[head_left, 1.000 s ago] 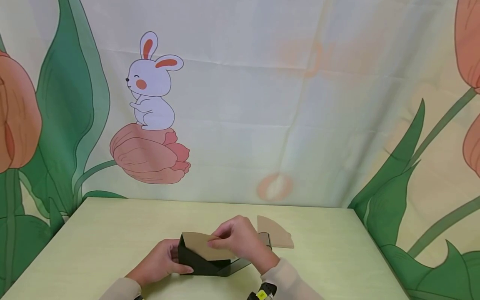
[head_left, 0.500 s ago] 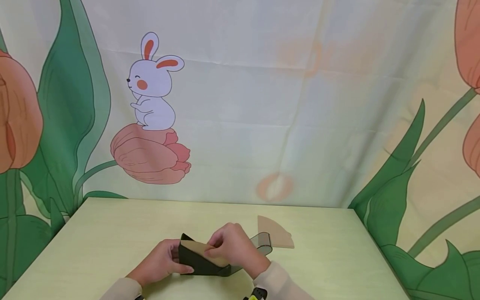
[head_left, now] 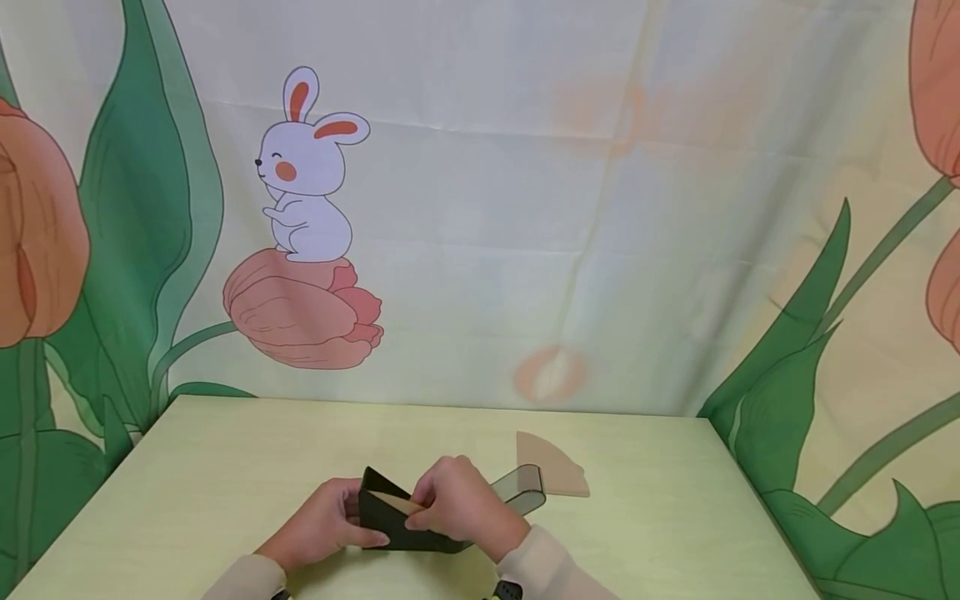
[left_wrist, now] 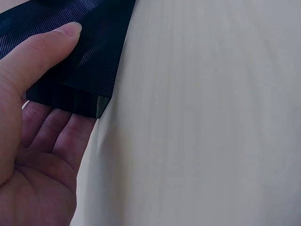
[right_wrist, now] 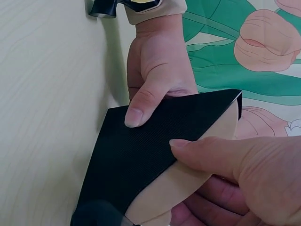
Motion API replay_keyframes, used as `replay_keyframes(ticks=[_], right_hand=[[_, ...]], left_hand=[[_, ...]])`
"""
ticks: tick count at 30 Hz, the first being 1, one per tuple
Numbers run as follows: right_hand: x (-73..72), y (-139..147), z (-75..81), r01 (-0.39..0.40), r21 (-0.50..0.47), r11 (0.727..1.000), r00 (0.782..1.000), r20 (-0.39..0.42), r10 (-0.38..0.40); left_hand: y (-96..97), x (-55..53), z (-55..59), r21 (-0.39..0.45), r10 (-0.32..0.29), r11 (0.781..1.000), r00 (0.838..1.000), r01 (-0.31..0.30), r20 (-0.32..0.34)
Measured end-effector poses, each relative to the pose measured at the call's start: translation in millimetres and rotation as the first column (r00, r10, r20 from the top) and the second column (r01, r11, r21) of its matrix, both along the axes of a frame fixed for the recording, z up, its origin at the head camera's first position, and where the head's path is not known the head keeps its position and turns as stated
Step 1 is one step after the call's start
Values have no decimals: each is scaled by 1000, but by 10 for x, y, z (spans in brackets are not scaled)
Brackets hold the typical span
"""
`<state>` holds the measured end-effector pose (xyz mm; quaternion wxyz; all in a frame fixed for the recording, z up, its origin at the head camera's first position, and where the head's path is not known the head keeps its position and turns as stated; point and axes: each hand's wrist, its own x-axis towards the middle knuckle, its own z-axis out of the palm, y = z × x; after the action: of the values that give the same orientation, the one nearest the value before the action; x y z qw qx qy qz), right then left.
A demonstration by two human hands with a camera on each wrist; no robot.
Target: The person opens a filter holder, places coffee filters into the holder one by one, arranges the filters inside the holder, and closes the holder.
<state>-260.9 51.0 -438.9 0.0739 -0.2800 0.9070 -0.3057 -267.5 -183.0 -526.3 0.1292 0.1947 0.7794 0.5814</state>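
Observation:
A black ribbed wedge-shaped pouch (head_left: 390,525) stands on the pale table near its front edge. My left hand (head_left: 330,521) grips its left end, thumb (left_wrist: 44,47) on the front face (left_wrist: 94,56) and fingers behind. My right hand (head_left: 450,508) pinches a brown paper piece (head_left: 393,502) that sits almost wholly inside the pouch. In the right wrist view the brown paper (right_wrist: 188,181) peeks out along the edge of the black pouch (right_wrist: 141,150), under my right thumb (right_wrist: 207,153). The left hand (right_wrist: 157,80) holds the far corner.
A second fan-shaped brown paper (head_left: 552,475) lies flat on the table (head_left: 225,450) just right of my hands. A smoky translucent strip (head_left: 525,487) sticks out from behind the right hand. A printed cloth backdrop (head_left: 480,208) stands close behind the table.
The right hand has come down and to the left, sliding the brown paper into the black pouch; far less paper shows now. The left hand has stayed put.

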Motion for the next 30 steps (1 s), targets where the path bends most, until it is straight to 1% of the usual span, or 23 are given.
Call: replay_keyframes(ticks=[7, 11, 14, 19, 22, 30], right_hand=[[3, -44, -34, -15, 58, 998, 1000, 5, 15], [-2, -49, -46, -20, 61, 998, 1000, 22, 19], [-6, -25, -28, -19, 33, 999, 1000, 20, 18], [-22, 27, 8, -20, -29, 999, 1000, -22, 19], [-32, 38, 8, -29, -35, 999, 997, -66, 27], [-57, 47, 24, -72, -81, 994, 993, -103, 64]], left_hand=[[-2, 3, -8, 10, -2, 1000, 1000, 2, 7], [2, 4, -2, 4, 4, 1000, 1000, -4, 9], [10, 8, 4, 8, 4, 1000, 1000, -4, 13], [14, 7, 10, 17, 9, 1000, 1000, -9, 26], [8, 5, 4, 16, 11, 1000, 1000, -11, 20], [-7, 6, -8, 19, 4, 1000, 1000, -5, 13]])
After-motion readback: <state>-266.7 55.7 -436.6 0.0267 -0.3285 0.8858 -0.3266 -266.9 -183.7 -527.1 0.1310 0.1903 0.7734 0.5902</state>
